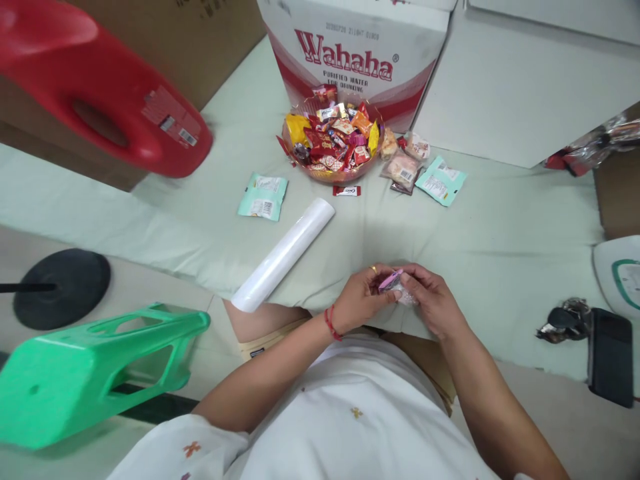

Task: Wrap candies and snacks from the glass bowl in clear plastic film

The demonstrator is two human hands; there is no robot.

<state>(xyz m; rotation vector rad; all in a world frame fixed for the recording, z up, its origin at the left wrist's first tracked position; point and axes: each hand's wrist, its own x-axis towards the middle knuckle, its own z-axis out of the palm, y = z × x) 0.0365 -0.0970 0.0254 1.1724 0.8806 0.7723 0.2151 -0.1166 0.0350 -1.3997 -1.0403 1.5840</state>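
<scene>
"What's the widest thing on your feed?"

"From my end, the pale green cloth (pixel 475 247), with a Wahaha carton (pixel 360 33) standing at its far side. In front of that I see a bowl (pixel 336 176) heaped with wrapped sweets, and nearer me a white roll (pixel 285 257) lying at a slant."

"And the smallest thing that matters?"

"A small packet (pixel 406 295), clear with a pink part, held between both hands at the near edge of the cloth. I can't make out what's inside."

"How would it handle?"

"Light, I'd judge, and soft: thin film that crinkles and gives. It could slide under smooth fingertips, and a hard squeeze might crush whatever it holds. I'd take it by the edges, thumb against fingers, and leave the middle unpressed."

"Now the pose?"

"Both forearms angle inward from the near side, elbows apart, wrists coming close together. The left hand (pixel 357 303), with a red string (pixel 331 323) at its wrist, has its fingers curled and its thumb against the packet. The right hand (pixel 437 303) pinches from the other side, thumb on top. Both are closed on it; the curled fingers hide some of the contact, so I can't tell which fingertips bear the load."
</scene>
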